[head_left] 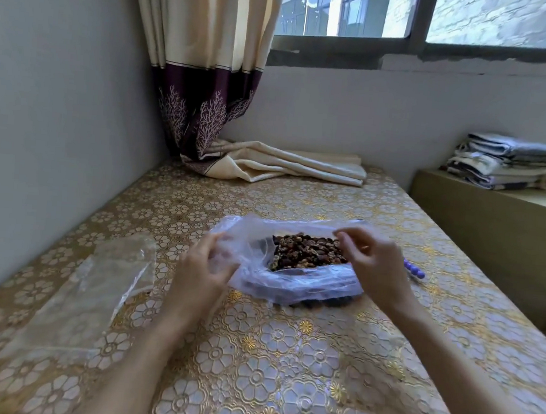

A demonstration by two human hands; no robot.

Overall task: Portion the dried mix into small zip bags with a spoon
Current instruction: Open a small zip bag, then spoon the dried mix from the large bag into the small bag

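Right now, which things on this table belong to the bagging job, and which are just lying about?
Job: large clear plastic bag of brown dried mix, held by left hand and right hand; small clear zip bags; purple-handled spoon.
Lying about: cream-and-purple curtain; folded towels.

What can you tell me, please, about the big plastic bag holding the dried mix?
The bag is thin, crinkled, translucent plastic with a bluish-white tint. It lies on the table, its mouth spread open toward the camera, showing a heap of brown and dark dried mix inside. The left hand holds its left edge, and the right hand pinches the far rim at the right. A purple handle peeks out just right of it.
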